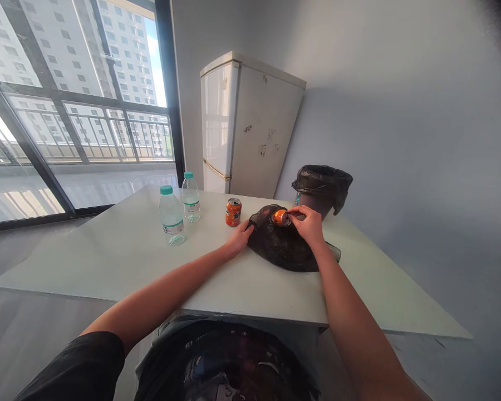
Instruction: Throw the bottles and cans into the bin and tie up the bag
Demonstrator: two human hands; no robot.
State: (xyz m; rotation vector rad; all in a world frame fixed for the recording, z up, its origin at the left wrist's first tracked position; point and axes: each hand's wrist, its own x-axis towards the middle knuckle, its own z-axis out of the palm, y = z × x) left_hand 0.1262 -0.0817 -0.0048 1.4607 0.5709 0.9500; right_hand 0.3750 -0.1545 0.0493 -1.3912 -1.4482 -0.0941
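Observation:
With its fingers closed on the rim, my left hand (244, 235) grips a black plastic bag (284, 248) that lies on the table. My right hand (309, 224) holds an orange soda can (280, 218) by its end, tilted on its side at the mouth of the bag. Part of this can is hidden by the bag film and my fingers. A second orange soda can (233, 213) stands upright on the table, left of the bag and apart from my left hand.
Two clear plastic bottles with teal caps, a nearer bottle (171, 217) and a farther bottle (191, 197), stand left on the white table (108, 250). Behind my right hand is a bin (313, 205) lined with a black bag. A fridge (259, 128) stands beyond the table.

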